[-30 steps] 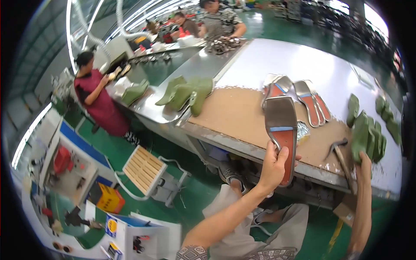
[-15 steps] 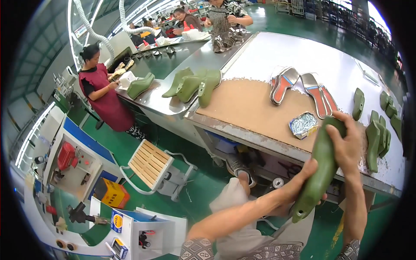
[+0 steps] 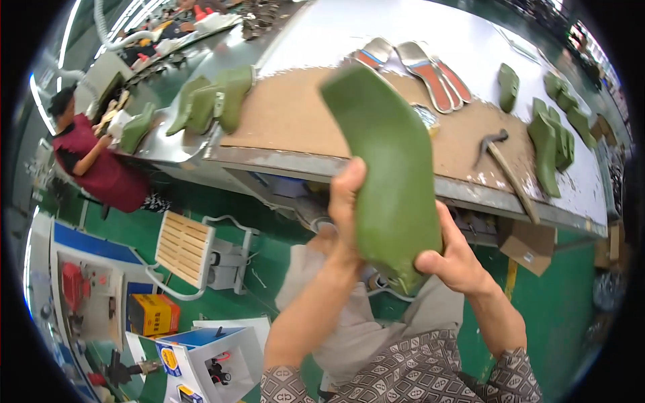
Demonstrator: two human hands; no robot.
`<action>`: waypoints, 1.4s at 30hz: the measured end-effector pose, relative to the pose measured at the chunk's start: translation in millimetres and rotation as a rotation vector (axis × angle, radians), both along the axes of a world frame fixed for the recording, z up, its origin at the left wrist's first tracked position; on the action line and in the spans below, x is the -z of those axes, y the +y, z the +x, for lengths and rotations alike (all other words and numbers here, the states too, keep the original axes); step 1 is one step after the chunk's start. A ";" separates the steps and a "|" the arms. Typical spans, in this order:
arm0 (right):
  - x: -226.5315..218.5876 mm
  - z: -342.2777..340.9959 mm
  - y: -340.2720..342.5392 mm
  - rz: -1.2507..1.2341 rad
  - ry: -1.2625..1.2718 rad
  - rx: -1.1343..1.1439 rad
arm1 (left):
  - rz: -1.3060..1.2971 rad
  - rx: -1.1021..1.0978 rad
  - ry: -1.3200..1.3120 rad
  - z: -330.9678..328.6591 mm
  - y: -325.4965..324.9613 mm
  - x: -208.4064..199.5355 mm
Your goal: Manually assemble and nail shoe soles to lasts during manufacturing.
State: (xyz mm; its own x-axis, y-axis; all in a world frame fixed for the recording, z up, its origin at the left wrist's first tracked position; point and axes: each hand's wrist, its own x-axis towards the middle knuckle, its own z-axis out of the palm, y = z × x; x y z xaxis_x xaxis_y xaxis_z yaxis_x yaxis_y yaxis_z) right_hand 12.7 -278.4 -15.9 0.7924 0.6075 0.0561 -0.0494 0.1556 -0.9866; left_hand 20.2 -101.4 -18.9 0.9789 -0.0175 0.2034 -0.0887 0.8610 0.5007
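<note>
A green shoe last (image 3: 390, 161) is held up in front of me over the table's near edge, tilted, with its broad smooth face toward me. My left hand (image 3: 346, 215) grips its left edge, the thumb pressed on the side. At the lower right, my right hand (image 3: 460, 258) holds the narrower lower end, thumb on the front. The fingers behind the last are hidden. Beyond it lie red and grey insoles (image 3: 430, 77) and a box of small metal nails (image 3: 426, 117), partly covered by the last. A hammer (image 3: 507, 168) rests to the right on the brown board.
More green lasts stand on the table at right (image 3: 547, 148) and on the metal bench at left (image 3: 235, 97). A person in a red apron (image 3: 104, 168) works at far left. A slatted wooden stool (image 3: 183, 247) and a white-blue machine (image 3: 87, 282) are at left.
The last has come up toward me and turned broad side on. My right hand has shifted from its upper end to its lower right. The hammer, hidden before, now shows; the view has shifted.
</note>
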 end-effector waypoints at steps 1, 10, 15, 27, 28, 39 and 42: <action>-5.0 6.0 -2.5 -0.080 -0.099 -0.033 | 0.012 -0.020 -0.100 3.1 16.2 11.6; 34.4 32.4 10.3 -0.432 -0.870 -0.013 | 0.345 -0.700 0.331 -39.3 76.4 22.7; 45.5 14.7 19.7 -0.478 -1.101 0.049 | 1.381 -0.900 0.300 -60.9 108.6 16.2; 49.9 7.0 18.9 -0.568 -0.973 0.025 | 2.274 -0.255 -0.225 183.7 -9.8 27.7; 50.8 6.8 18.0 -0.559 -0.995 0.053 | 2.230 -0.270 -0.224 187.6 -8.5 33.0; 63.8 11.2 18.3 -0.459 -1.066 0.162 | 2.075 -0.394 -0.204 176.9 -12.7 40.5; 62.3 10.8 19.8 -0.465 -1.083 0.154 | 2.063 -0.401 -0.241 173.0 -6.9 39.3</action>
State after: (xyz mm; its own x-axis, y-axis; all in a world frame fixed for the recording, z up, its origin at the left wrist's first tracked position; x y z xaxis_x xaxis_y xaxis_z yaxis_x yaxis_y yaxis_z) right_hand 23.5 -258.6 -78.2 0.5344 0.6495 0.5410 0.8332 -0.2972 -0.4663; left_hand 193.2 -108.3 -58.2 0.9494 -0.1740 0.2614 -0.2749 -0.8628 0.4243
